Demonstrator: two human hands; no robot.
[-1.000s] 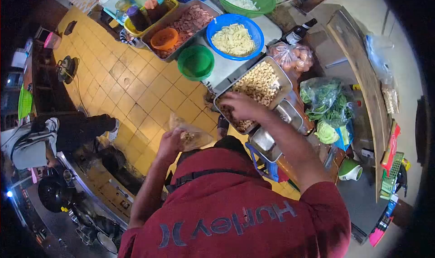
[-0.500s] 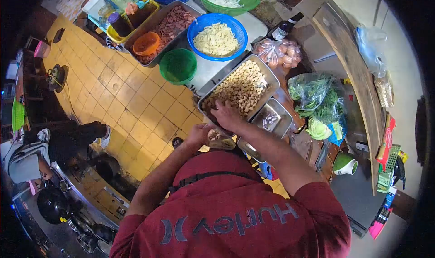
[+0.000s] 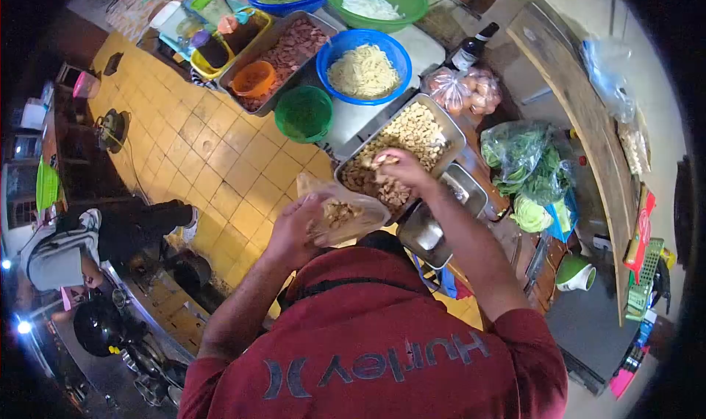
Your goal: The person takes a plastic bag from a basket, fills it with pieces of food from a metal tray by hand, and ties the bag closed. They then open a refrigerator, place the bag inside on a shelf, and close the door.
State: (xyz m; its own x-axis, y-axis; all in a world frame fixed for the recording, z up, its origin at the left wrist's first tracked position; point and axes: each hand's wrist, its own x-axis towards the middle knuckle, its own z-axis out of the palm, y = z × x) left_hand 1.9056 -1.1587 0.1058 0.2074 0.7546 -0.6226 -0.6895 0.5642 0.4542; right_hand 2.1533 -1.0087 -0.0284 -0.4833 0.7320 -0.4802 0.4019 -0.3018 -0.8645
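Note:
My left hand [image 3: 300, 224] grips the side of a clear plastic bag [image 3: 351, 224], which has some light brown pieces in its lower part. Fingers curled round several of the same pieces, my right hand [image 3: 399, 170] hovers over a metal tray [image 3: 454, 141] heaped with pale, cube-like food pieces [image 3: 415, 129]. The bag's mouth is close to the tray's near left corner. Beside the tray, on its right, sits a smaller metal tray [image 3: 471, 191] with a few small things in it.
Beyond the tray stand a blue basket of noodles [image 3: 401, 48], a green basket [image 3: 304, 115] and a tray of meat [image 3: 287, 51]. Eggs in a bag [image 3: 471, 88], a dark bottle [image 3: 473, 48] and bagged greens [image 3: 526, 158] lie right. Another person [image 3: 66, 250] is at the left.
My right hand has lifted from the pieces with some in its fingers. The bag has come up into fuller view, with my left hand moved left. The whole view has shifted slightly.

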